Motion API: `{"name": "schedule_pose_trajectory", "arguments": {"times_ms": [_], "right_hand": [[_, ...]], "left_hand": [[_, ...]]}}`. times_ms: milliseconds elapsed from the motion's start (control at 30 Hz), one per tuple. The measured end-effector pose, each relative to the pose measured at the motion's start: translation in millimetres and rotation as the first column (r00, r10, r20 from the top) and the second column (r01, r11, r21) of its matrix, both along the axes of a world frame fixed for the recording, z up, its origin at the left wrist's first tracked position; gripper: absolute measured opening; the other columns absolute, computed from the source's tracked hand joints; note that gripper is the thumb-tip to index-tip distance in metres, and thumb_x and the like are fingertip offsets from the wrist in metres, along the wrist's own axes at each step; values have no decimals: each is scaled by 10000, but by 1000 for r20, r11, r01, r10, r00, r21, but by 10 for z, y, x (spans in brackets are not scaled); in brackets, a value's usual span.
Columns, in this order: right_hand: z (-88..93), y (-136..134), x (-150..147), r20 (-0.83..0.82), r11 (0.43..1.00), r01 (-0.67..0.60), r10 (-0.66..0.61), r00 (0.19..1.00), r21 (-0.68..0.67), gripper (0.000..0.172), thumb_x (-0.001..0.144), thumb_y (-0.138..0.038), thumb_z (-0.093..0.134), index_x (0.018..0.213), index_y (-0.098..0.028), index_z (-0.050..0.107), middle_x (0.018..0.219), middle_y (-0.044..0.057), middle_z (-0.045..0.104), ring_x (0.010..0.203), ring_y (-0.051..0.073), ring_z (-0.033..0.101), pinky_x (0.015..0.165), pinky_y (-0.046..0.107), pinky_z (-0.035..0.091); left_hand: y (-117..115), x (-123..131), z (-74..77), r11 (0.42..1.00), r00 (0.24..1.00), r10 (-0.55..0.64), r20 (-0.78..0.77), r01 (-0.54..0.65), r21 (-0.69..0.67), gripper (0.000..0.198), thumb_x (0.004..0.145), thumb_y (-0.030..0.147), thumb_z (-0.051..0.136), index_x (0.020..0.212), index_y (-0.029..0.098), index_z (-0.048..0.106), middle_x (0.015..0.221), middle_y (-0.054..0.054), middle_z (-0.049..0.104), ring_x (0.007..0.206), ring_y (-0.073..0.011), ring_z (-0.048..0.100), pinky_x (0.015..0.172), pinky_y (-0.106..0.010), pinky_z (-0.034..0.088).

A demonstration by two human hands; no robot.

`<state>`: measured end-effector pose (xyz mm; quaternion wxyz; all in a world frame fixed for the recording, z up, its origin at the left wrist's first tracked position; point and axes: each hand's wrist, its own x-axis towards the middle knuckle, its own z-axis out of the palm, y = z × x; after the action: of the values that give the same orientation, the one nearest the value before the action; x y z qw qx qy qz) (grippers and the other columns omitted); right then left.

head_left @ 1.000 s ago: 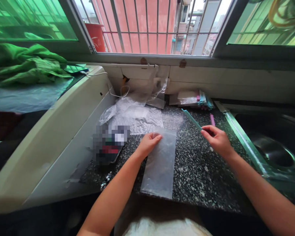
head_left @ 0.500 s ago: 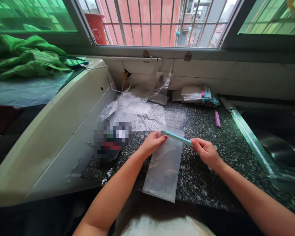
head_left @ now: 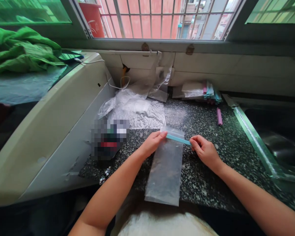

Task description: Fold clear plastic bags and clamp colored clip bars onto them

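Observation:
A light blue bag clip (head_left: 178,139) lies across a clear plastic bag (head_left: 165,173) just below its top edge. My left hand (head_left: 153,142) is closed, thumb on top, pinching the clip's left end together with the bag's left edge. At the other end, my right hand (head_left: 205,150) pinches the clip just past the bag's right edge. The bag looks flat and hangs slightly over the front edge of the speckled counter (head_left: 201,177). Whether the clip is locked over the bag cannot be made out.
A pink bag clip (head_left: 219,116) lies near the sink (head_left: 277,137) on the right. Bagged clips (head_left: 201,91) are piled against the wall. Crumpled clear plastic (head_left: 135,108) and a blurred-out item (head_left: 110,139) lie left. A white raised panel (head_left: 61,131) bounds the counter's left side.
The clip has come down flat across the bag's top; before, it was held tilted with its left end visible. My left thumb now covers that end. The view has shifted slightly.

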<state>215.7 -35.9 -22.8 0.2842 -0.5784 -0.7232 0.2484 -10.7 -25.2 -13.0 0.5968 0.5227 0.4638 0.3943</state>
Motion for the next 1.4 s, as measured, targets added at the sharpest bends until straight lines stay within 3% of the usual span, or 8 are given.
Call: {"name": "schedule_pose_trajectory", "arguments": {"times_ms": [133,233,367,500,600,833,1400], "right_hand": [[14,-5,-9,57,996,-33,29,998,81,272,855,-426,396,756,-218,540,566,0,587,500,143,538,514,256,398],[16,-7,5,105,963,-133,111,988,233,266,870,-409,401,797,-214,567,687,37,643,618,159,587,592,269,443],[19,3,23,218,830,-299,219,951,470,198,864,-352,485,860,-191,600,737,48,657,670,162,584,638,277,461],[53,0,21,380,714,-355,134,915,604,128,829,-286,561,850,-180,629,750,48,645,689,162,549,662,282,445],[56,-14,18,464,721,-344,36,885,601,151,837,-297,544,818,-185,644,722,46,600,666,154,525,618,268,426],[-25,-1,20,393,752,-357,141,909,554,157,872,-246,484,827,-180,619,702,28,555,611,110,532,577,210,441],[-19,23,27,345,701,-330,127,930,632,79,826,-198,553,867,-156,608,686,28,546,601,118,522,554,223,452]], "left_hand": [[18,4,-33,999,999,41,-24,-41,-1,514,659,648,513,614,137,545,569,12,442,555,-101,336,524,-234,259],[25,5,-36,998,997,64,-34,-64,2,505,676,640,503,611,141,550,547,13,431,538,-103,323,508,-238,247],[17,8,-16,997,997,80,-17,-80,16,473,703,616,481,595,156,507,535,20,402,524,-103,309,499,-243,238],[-3,13,4,997,997,71,-41,-70,28,495,707,643,459,586,163,470,523,33,363,497,-91,279,480,-243,208],[-15,21,1,998,995,41,-90,-36,56,538,718,667,422,622,145,514,510,42,335,480,-86,254,471,-246,189],[-15,44,-34,988,984,67,-166,-43,147,546,734,689,371,563,174,430,532,31,333,516,-96,281,491,-247,217],[-6,61,-75,990,995,97,-32,-93,103,478,761,610,423,592,166,480,527,35,364,517,-101,302,514,-249,256]]}}
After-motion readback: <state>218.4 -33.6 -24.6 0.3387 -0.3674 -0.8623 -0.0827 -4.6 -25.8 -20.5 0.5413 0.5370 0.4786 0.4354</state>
